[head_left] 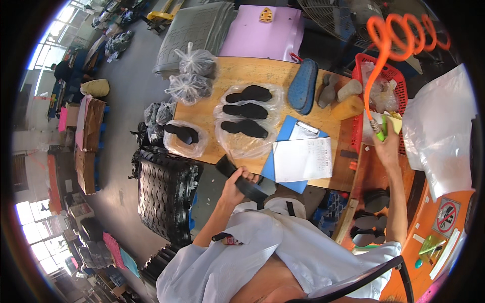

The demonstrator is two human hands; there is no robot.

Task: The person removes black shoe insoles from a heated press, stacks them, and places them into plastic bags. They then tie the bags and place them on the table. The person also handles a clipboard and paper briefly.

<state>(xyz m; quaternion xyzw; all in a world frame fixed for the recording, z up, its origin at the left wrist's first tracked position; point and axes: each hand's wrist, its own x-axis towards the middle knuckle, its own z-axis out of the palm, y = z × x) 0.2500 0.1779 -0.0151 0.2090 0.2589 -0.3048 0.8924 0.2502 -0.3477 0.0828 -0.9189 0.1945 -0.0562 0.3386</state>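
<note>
Near the front edge of the wooden table, my left hand is closed around black shoe soles; one end sticks out past the fingers toward the table. Out to the right, my right hand grips a green air blow gun, which is joined to an orange coiled hose. Three black soles lie in a row on clear plastic bags on the table. To their left, another dark sole rests on its own bag.
A blue clipboard carries papers. Blue soles, grey soles and a yellow roll stand at the table's right. Beyond is a red basket. Tied bags sit at the back left, black moulded sheets below.
</note>
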